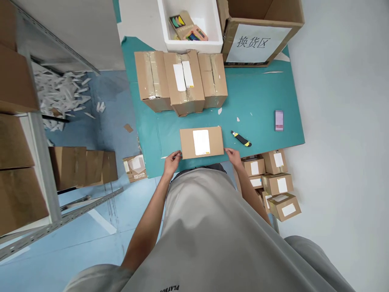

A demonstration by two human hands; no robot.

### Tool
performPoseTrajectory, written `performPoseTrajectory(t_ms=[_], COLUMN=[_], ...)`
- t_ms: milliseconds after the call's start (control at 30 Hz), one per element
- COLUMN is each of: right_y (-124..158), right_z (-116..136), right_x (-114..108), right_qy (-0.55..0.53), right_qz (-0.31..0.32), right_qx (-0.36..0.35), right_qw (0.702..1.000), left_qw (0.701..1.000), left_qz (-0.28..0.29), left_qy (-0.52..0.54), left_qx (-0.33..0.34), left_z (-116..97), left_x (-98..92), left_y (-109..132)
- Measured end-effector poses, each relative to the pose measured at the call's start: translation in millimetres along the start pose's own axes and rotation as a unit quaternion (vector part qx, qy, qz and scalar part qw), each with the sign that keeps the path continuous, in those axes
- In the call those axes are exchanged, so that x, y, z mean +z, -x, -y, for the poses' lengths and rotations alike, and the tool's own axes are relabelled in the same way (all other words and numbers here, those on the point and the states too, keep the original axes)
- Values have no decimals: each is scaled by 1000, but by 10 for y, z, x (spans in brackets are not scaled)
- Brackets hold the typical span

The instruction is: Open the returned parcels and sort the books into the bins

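Note:
A closed cardboard box (187, 144) with a white label (201, 142) on its top lies near the front edge of the green table (258, 93). At its near left corner is my left hand (172, 163), fingers closed against the end of the box. My right hand (234, 157) pinches at the opposite end, by the near right corner. The fingertips are small in view, and how firmly they grip does not show. Just right of the box rests a black and yellow utility knife (241, 138).
Behind stand three taped boxes (185, 95), a white foam bin (193, 46) holding small packs and a large open carton (258, 44). A phone (278, 121) lies at right. Labelled boxes (278, 184) are stacked below the table; shelving (45, 170) is at left.

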State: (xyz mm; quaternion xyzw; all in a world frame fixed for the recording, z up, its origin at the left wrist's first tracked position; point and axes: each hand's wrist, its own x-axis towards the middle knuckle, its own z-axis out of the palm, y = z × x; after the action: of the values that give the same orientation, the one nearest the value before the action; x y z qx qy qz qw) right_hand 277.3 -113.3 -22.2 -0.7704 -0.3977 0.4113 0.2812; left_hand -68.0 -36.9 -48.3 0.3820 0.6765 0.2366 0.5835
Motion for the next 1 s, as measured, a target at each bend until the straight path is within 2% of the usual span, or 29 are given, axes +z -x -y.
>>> performPoseTrajectory(t_ms=[133,233,333,467,567,733,867,1000], right_y=[111,107,22,-112,-154,-163,-196,-250], right_z=[11,82,244,574,762,762,658,585], right_x=[82,79,-30,-220,-266,-97,21,-4], right_qy=[-36,-52,-73,-88,-79,-8,-6,-6], right_qz=[6,-3,-28,-63,-78,-92,-94,-84], right_qx=[13,14,-3,-43,-50,1,10,-2], right_qw=[999,999,997,993,993,996,995,996], left_qw=[1000,1000,999,990,986,993,983,980], left_qz=[6,-2,-27,-79,-90,-88,-123,-126], left_qy=[-21,-22,-5,-8,-5,-35,-83,-103], left_qx=[-13,-15,21,118,138,69,104,114], left_z=[14,-83,-312,-685,-839,-787,-722,-751], left_x=[7,18,-3,-80,-124,-44,60,78], left_y=[73,109,125,116,79,13,20,67])
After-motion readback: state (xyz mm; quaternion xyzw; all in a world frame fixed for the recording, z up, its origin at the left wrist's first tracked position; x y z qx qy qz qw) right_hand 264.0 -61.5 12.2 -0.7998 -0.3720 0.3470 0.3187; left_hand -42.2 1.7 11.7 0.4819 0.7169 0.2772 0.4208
